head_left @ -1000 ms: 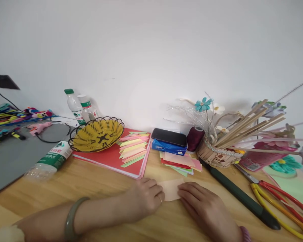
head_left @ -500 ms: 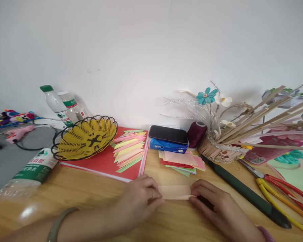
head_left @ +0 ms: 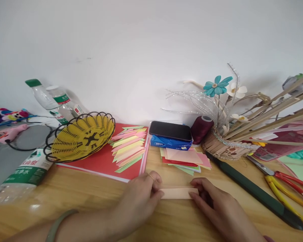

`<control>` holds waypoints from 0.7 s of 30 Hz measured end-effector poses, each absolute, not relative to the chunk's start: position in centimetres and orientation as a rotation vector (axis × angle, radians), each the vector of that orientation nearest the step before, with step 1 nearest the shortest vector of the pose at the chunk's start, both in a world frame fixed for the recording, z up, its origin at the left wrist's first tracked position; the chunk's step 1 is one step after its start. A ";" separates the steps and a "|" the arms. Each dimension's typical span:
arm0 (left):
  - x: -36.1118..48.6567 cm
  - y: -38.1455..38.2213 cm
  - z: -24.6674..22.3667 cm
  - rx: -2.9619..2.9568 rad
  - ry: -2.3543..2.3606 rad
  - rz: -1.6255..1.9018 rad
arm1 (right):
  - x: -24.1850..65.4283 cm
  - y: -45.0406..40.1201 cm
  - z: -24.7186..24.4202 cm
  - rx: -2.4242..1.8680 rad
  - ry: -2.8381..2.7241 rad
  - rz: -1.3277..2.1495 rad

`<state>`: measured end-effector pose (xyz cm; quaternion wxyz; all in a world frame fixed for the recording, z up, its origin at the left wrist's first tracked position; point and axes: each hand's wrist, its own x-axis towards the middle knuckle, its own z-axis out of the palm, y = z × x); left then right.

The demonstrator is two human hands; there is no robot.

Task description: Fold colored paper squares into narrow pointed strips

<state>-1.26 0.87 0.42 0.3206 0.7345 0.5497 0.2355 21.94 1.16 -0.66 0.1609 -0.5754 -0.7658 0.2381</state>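
Note:
A pale peach strip of paper [head_left: 176,193], folded over lengthwise, lies on the wooden table between my hands. My left hand [head_left: 145,195], with a ring on one finger, pinches its left end. At the right end, the thumb and curled fingers of my right hand [head_left: 213,200] close on the paper. Just beyond it sits a stack of coloured paper slips [head_left: 183,159]. A row of folded paper strips [head_left: 128,149] in pink, yellow and green rests on a red sheet [head_left: 96,168] to the left.
Behind the slips, a phone [head_left: 170,130] lies on a blue tissue pack [head_left: 170,143] beside a maroon thread spool [head_left: 202,129]. A yellow basket [head_left: 83,141] and plastic bottles [head_left: 27,174] stand left. Right are a flower basket [head_left: 229,148], a dark green tool [head_left: 257,191] and scissors [head_left: 275,171].
The near edge of the peach paper has been folded up and over, so the piece is now a narrower strip. The view has shifted slightly.

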 end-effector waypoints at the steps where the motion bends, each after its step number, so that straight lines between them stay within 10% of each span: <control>1: -1.2 0.9 0.4 1.905 1.452 0.611 | 21.9 1.1 -0.8 -1.661 -2.197 0.640; 21: -0.6 1.2 1.1 1.978 1.557 0.409 | 21.1 0.7 -1.2 -1.609 -2.287 0.223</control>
